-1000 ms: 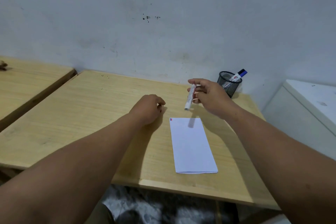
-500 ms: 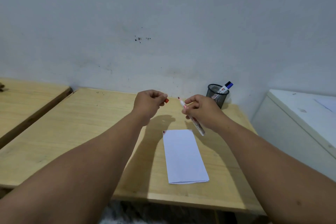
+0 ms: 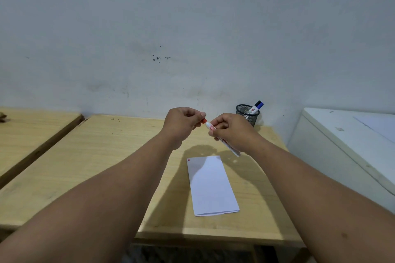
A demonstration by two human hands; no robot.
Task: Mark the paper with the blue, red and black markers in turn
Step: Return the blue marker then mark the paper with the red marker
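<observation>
Both hands are raised above the surface [image 3: 106, 156], toward its far edge. The right hand [image 3: 233, 132] is closed around the white barrel of the red marker [image 3: 210, 127], which slants down toward the near right. The left hand [image 3: 181, 123] pinches the red cap [image 3: 204, 121] at the marker's upper end; cap and barrel meet. The paper [image 3: 211, 188] lies flat on the surface below the hands, with small blue and red marks at its far left corner. A mesh cup [image 3: 248, 114] stands at the far right corner, holding the blue marker [image 3: 256, 107].
</observation>
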